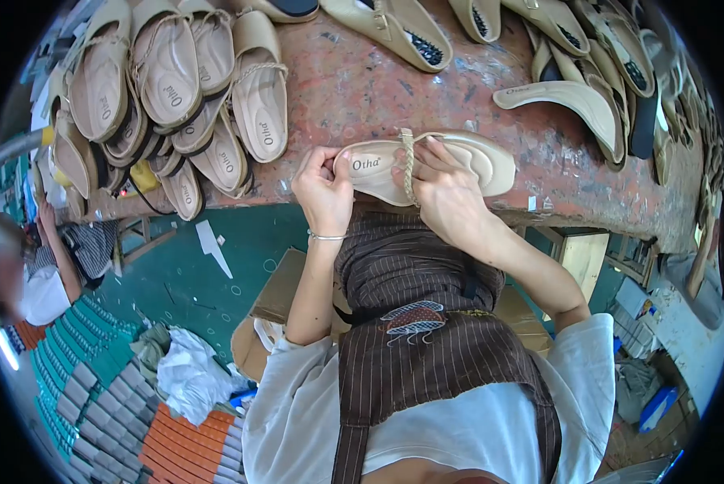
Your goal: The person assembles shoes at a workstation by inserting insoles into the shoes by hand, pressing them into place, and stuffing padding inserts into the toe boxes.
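A beige slide sandal (370, 179) with a braided strap (409, 165) lies sideways at the table's front edge, its "Otha" heel end to the left. My left hand (323, 187) pinches that heel end between thumb and fingers. My right hand (452, 198) is closed over the middle of the sandal, with fingers on the padded footbed beside the strap; the fingertips are partly hidden. To the right, a loose curved beige insole (567, 98) rests on sandals that show black patterned insides.
Finished-looking "Otha" sandals (164, 93) are piled at the table's left. Several uppers with black insides (422, 48) lie along the back and right of the worn red table (338, 89). A co-worker (43, 282) is at far left. Cardboard (277, 298) stands beneath the table.
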`<state>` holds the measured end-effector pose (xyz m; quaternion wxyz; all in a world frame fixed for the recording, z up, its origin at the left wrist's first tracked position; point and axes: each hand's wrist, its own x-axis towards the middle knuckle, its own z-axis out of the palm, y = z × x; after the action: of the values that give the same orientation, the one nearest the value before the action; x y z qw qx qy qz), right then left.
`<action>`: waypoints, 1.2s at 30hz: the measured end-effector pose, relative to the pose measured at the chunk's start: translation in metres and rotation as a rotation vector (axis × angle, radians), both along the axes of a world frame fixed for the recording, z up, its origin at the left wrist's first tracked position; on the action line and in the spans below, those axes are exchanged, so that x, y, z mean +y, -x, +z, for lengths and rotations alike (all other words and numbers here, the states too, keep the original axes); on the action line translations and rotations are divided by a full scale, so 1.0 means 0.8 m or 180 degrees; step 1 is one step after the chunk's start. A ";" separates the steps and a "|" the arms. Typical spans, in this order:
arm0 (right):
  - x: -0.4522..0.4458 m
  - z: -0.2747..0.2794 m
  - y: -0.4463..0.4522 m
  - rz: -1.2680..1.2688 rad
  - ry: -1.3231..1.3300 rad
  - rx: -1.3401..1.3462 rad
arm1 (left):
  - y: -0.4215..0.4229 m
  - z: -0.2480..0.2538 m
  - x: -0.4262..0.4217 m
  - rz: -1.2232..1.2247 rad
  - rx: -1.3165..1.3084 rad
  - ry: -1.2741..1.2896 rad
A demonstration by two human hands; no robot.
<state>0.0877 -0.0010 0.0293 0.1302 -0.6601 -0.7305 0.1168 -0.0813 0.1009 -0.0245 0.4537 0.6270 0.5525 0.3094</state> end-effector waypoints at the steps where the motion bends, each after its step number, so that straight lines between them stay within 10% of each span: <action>1: 0.002 0.002 -0.009 -0.0007 -0.0039 0.0077 | 0.001 0.005 -0.001 -0.0034 0.0262 -0.0009; 4: -0.008 -0.004 -0.037 -0.1051 -0.0554 0.0846 | 0.007 0.017 -0.032 -0.0555 0.0721 -0.0111; 9: 0.027 0.011 -0.080 -0.2354 -0.1589 -0.0326 | -0.035 0.069 -0.102 -0.1399 0.1314 -0.1493; 11: 0.034 0.015 -0.093 -0.2652 -0.0912 0.2002 | -0.047 0.077 -0.117 -0.1930 0.1265 -0.1648; 16: -0.032 0.037 -0.053 -0.1166 -0.0877 0.0894 | -0.081 0.047 -0.116 -0.2434 0.1780 -0.1780; 25: 0.013 -0.023 -0.038 -0.1305 -0.0621 0.0240 | -0.068 0.023 -0.132 -0.2662 0.2183 -0.1702; 27: 0.042 0.019 -0.062 -0.1211 0.1438 0.0506 | -0.070 0.024 -0.135 -0.2619 0.2191 -0.1704; 30: -0.010 -0.016 -0.026 -0.1472 -0.0359 -0.0220 | -0.066 0.022 -0.137 -0.2449 0.1809 -0.1508; 36: 0.029 0.005 -0.043 -0.1507 0.0759 -0.0183 | -0.068 0.020 -0.137 -0.2510 0.1933 -0.1640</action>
<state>0.1223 0.0223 0.0333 0.0545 -0.8264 -0.5402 0.1495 -0.0266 -0.0089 -0.0082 0.1878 0.9377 0.2885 0.0469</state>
